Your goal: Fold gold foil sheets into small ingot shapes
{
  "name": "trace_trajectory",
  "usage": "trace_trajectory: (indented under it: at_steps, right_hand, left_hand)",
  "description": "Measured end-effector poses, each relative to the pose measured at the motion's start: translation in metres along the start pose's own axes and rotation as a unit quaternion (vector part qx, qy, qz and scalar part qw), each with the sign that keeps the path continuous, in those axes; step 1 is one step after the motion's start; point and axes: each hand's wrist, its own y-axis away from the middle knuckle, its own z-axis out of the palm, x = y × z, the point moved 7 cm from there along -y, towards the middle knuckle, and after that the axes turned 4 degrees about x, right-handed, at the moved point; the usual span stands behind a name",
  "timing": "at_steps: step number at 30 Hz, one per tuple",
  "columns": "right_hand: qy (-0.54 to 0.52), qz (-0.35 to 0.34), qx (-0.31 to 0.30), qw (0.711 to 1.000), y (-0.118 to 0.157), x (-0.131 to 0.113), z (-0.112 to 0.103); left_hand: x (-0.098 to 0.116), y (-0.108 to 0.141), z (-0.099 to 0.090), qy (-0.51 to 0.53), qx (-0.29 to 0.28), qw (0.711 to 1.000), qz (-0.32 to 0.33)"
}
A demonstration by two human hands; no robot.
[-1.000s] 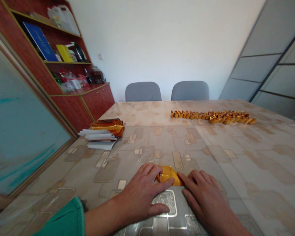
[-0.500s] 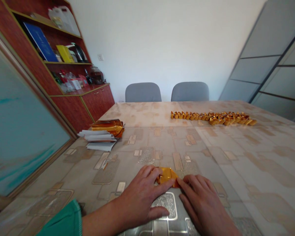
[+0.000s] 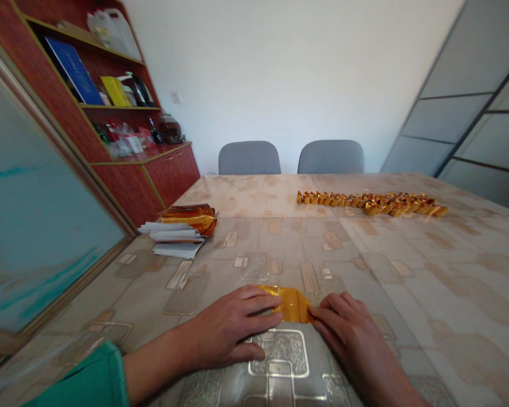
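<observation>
A sheet of shiny gold foil paper (image 3: 296,305), folded and creased, lies on the table in front of me. My left hand (image 3: 233,319) rests flat across its left end, fingers stretched out and thumb apart on the tablecloth. At the right corner of the paper, my right hand (image 3: 350,328) has thumb and forefinger pinched together on the edge. The fingers of the left hand cover part of the paper's left side.
Far right on the patterned tablecloth (image 3: 254,265) stand rows of small folded gold pieces (image 3: 401,204). To the left sits a pile of gold foil sheets (image 3: 190,217) with white paper sheets (image 3: 176,237). Two grey chairs (image 3: 249,158) stand behind the table, a red cabinet (image 3: 169,175) at left.
My left hand has slid left along the foil paper, uncovering more of it. The right hand has closed into a pinch at the paper's right corner.
</observation>
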Motion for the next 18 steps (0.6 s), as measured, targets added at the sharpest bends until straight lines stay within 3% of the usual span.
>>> trace_trajectory:
  at_steps: [7,10,13,15,18]
  right_hand:
    - [-0.034,0.083,-0.048,0.995,-0.006,0.01,0.003]
    - [-0.046,0.1,-0.064,0.992,-0.009,0.014,0.003]
    - [-0.043,0.108,-0.062,0.991,-0.011,0.017,0.002]
    - [-0.036,0.113,-0.055,0.991,-0.012,0.018,0.002]
    - [-0.033,0.118,-0.053,0.991,-0.015,0.018,0.001]
  left_hand:
    - [-0.016,-0.009,0.003,0.061,0.051,0.995,-0.053]
    - [-0.032,-0.014,0.001,0.092,0.116,0.98,-0.132]
    - [-0.046,-0.012,-0.002,0.052,0.154,0.956,-0.245]
    - [-0.051,-0.011,-0.004,0.017,0.152,0.942,-0.299]
    - [-0.05,-0.014,-0.004,-0.001,0.131,0.936,-0.327]
